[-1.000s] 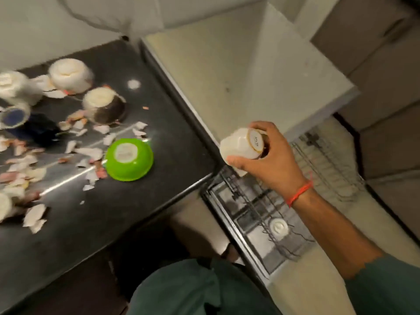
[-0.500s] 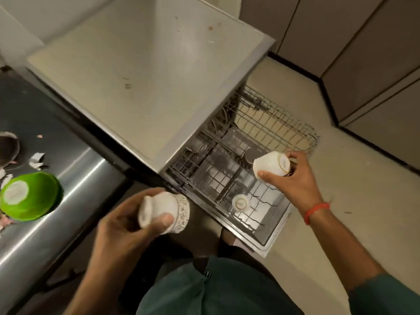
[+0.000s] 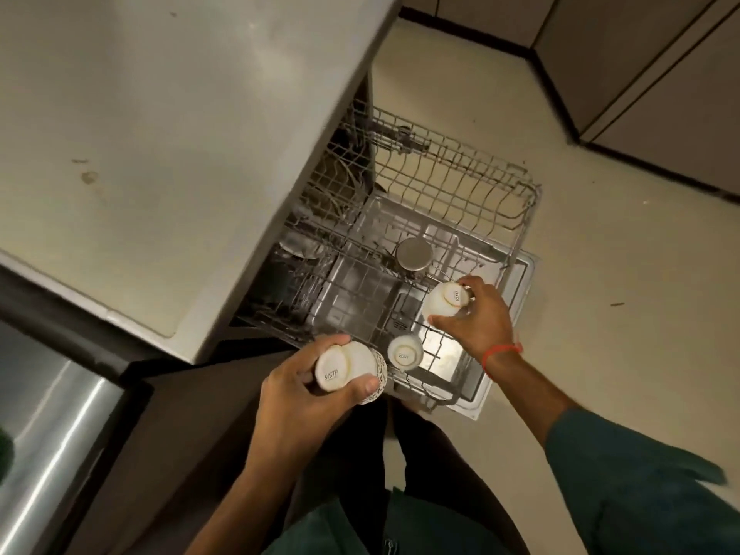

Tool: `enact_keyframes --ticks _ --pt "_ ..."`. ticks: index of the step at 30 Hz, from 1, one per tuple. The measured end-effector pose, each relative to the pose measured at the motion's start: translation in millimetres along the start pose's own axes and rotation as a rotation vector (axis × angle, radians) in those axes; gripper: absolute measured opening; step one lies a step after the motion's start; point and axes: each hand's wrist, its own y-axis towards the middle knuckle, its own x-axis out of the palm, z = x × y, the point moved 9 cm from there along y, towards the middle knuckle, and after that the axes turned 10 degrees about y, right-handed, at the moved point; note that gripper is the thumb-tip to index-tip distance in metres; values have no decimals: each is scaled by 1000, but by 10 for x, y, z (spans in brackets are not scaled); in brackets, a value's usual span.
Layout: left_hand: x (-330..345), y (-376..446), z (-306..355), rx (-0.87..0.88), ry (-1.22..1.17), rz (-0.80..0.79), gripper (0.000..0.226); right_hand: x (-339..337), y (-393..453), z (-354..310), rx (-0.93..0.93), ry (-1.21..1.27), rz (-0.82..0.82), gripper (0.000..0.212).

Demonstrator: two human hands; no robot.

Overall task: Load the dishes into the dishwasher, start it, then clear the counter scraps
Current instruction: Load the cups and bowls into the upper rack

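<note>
The dishwasher's wire rack (image 3: 500,186) is pulled out over the open door. My right hand (image 3: 478,318) grips a white cup (image 3: 442,300) upside down, low over the rack's near right part. My left hand (image 3: 304,398) holds a second white cup with a patterned rim (image 3: 352,368), base turned up, just off the rack's near left corner. A third white cup (image 3: 404,352) sits inverted in the rack between my hands. A steel cup (image 3: 414,254) stands inverted farther back.
The dishwasher's pale top (image 3: 180,134) fills the upper left. A steel counter (image 3: 56,430) lies at the lower left, with a sliver of the green bowl (image 3: 5,448) at the edge. Cabinet doors (image 3: 660,74) line the far right. My legs stand by the door.
The view swung from the counter to the dishwasher. My right hand carried its cup down to the rack. My left hand came into view holding a second cup and moved toward the rack.
</note>
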Motion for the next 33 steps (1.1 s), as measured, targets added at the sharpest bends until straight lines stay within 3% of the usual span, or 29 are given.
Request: enact_keyframes --ticks 10,15,26,33 --pt "504 1080 -440 -10 5 -98 54 658 463 423 -8 -75 56 64" --pt "723 1576 -796 -8 160 -113 55 836 563 471 -108 -162 42 67" --pt "1107 1802 -1109 22 311 -167 59 964 421 374 -156 -171 39 77" --pt "1250 1863 -1090 89 369 -181 58 1068 551 547 -119 -291 29 69"
